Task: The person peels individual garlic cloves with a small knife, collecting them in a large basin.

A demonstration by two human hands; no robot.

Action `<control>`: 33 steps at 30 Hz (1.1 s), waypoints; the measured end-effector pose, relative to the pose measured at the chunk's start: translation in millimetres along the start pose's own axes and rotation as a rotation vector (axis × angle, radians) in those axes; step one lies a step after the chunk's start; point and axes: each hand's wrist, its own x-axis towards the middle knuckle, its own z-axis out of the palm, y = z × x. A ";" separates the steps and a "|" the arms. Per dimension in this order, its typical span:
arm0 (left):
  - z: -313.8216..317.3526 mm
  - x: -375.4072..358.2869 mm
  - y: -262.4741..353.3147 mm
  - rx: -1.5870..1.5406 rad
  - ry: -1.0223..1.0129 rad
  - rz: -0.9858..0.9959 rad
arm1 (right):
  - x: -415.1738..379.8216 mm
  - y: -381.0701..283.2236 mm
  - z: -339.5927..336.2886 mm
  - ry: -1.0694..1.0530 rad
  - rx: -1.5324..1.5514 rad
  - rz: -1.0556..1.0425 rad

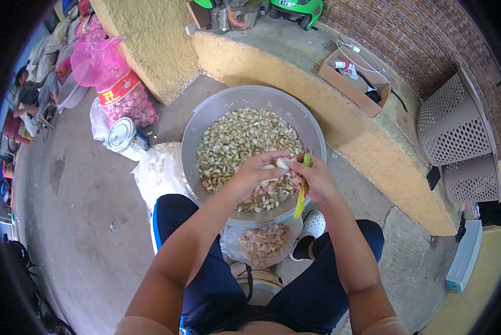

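Above a large grey round basin (192, 142), my left hand (257, 174) is closed around pale garlic cloves (283, 163). My right hand (318, 180) grips a small knife with a yellow handle (300, 202); its fingertips meet the garlic at my left fingers. The blade is mostly hidden. Beneath both hands, many garlic cloves (245, 134) fill the basin, apparently in water. Against the basin's near side, between my knees, a clear plastic bag (228, 245) holds brownish garlic skins (266, 244).
Left of the basin are a white plastic bag (160, 170), a metal can (128, 138) and a pink net sack of garlic (130, 106). A low yellow wall (272, 67) curves behind, bearing a cardboard box (353, 92) and plastic baskets (457, 134). Another person (27, 97) sits far left.
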 end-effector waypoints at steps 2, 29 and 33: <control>0.7 -1.4 2.8 -0.030 -0.039 -0.020 | 0.4 1.1 -0.9 -0.016 0.016 0.006; -124.2 -113.2 5.4 0.660 0.478 -0.352 | -8.1 124.2 -11.4 -0.663 -1.601 0.032; -186.0 -168.8 -31.3 0.756 0.485 -0.470 | -1.0 145.9 -15.5 -0.716 -1.674 0.005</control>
